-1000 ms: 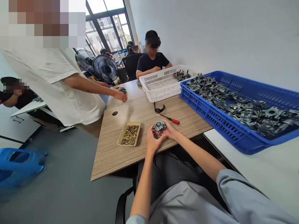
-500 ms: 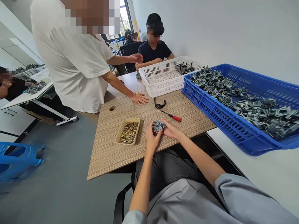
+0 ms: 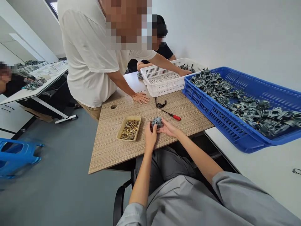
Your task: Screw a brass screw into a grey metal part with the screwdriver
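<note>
Head view: a small grey metal casting (image 3: pixel 156 121) is gripped between the left hand (image 3: pixel 150 135) and the right hand (image 3: pixel 167 128), just above the near edge of the wooden table (image 3: pixel 110 150). Both hands are closed around it. A tray of brass screws (image 3: pixel 129 129) lies just left of the hands; a red-handled screwdriver (image 3: pixel 171 115) lies beyond them. A blue crate (image 3: pixel 211 113) of castings stands to the right.

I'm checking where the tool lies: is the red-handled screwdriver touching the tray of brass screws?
Apart. The head view shows bare tabletop between the red-handled screwdriver and the tray of brass screws.
</note>
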A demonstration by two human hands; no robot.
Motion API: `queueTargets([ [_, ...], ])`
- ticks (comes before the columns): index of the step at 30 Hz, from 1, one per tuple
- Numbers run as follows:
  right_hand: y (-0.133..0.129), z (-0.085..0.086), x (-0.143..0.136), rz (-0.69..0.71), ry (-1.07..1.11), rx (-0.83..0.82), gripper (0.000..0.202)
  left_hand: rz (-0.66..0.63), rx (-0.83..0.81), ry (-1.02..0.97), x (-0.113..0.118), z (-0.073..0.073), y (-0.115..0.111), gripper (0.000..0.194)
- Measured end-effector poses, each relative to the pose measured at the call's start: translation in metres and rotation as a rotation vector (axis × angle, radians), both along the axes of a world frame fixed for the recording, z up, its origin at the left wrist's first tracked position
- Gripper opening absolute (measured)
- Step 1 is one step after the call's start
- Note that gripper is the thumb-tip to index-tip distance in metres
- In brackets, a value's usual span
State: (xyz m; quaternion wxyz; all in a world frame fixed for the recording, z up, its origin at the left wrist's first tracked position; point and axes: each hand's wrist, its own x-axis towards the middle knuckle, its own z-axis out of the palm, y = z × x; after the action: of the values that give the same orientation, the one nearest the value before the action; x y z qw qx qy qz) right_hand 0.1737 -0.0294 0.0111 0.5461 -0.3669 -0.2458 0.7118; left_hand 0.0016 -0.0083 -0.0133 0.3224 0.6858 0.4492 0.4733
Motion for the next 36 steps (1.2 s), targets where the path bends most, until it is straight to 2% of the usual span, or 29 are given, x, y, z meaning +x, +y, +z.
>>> queueTargets([
  [3, -0.003, 0.002, 0.000, -0.019, -0.001, -0.023, 0.036, 0.023, -0.036, -0.034, -0.002, -0.001, 0.001, 0.067],
  [6, -0.005, 0.003, -0.001, -0.073, -0.005, -0.018, 0.036, -0.011, -0.071, -0.042, -0.004, -0.001, 0.002, 0.066],
  [10, -0.005, 0.002, -0.006, -0.145, -0.032, 0.029, 0.037, -0.108, -0.061, -0.002, -0.004, 0.005, -0.003, 0.063],
  [13, -0.007, -0.003, -0.011, -0.255, -0.111, 0.108, 0.040, -0.104, -0.050, -0.003, -0.003, 0.010, -0.007, 0.062],
  [17, -0.014, -0.012, -0.020, -0.424, -0.443, 0.302, 0.060, -0.030, -0.088, -0.074, -0.004, 0.016, -0.009, 0.063],
  [21, -0.020, -0.018, -0.024, -0.504, -0.870, 0.484, 0.076, -0.041, -0.092, -0.061, -0.004, 0.017, -0.009, 0.054],
  [25, -0.022, -0.019, -0.025, -0.495, -1.168, 0.537, 0.083, -0.057, -0.026, 0.073, -0.001, 0.014, -0.010, 0.043],
  [31, -0.027, -0.019, -0.027, -0.425, -1.319, 0.583, 0.087, -0.040, 0.018, 0.086, 0.001, 0.008, -0.008, 0.036],
  [34, -0.033, -0.014, -0.012, -0.365, -1.381, 0.699, 0.086, -0.043, 0.035, 0.074, 0.001, 0.007, -0.009, 0.036],
  [36, -0.038, -0.010, 0.009, -0.383, -1.445, 0.761, 0.076, -0.068, 0.065, 0.061, 0.001, 0.007, -0.010, 0.037],
])
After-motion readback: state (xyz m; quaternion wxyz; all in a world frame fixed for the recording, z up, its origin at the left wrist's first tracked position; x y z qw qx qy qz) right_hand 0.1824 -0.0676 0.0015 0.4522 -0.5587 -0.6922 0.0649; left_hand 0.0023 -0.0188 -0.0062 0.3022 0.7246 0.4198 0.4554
